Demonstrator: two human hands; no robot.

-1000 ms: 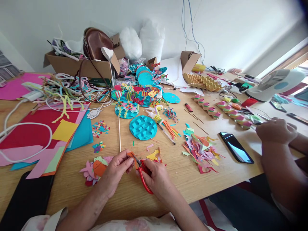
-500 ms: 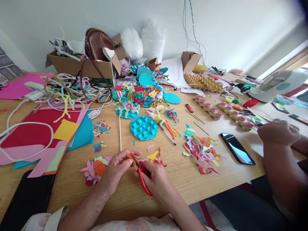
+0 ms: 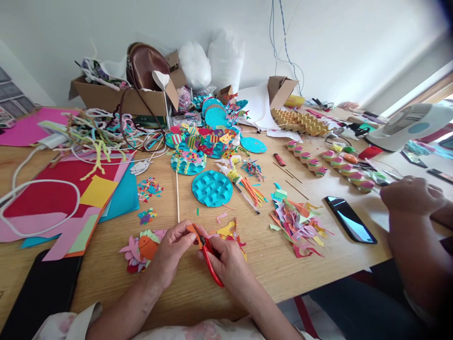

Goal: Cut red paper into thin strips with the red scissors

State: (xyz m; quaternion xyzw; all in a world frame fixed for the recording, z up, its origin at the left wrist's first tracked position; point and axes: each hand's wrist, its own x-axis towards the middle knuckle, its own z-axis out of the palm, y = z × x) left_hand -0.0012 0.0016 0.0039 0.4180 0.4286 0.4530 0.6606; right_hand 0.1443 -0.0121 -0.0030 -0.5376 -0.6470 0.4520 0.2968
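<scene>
My left hand pinches a small piece of orange paper between thumb and fingers. Red-handled scissors are gripped in my right hand, their blades at the paper's edge. Left of my hands lies a pile of cut paper shapes with an orange paper fish on top. Yellow and red paper scraps lie just behind my right hand. Farther back is a round turquoise paper disc covered in curled strips.
Colored paper sheets and a white cable lie at left. To the right are a heap of paper offcuts, a phone and another person's forearm. Finished-looking paper fish decorations, a cardboard box and a white fan-like device stand behind.
Very little differs. Both hands keep their hold on the orange paper and the scissors; the scissor handles look slightly closer together, and the view has shifted a touch.
</scene>
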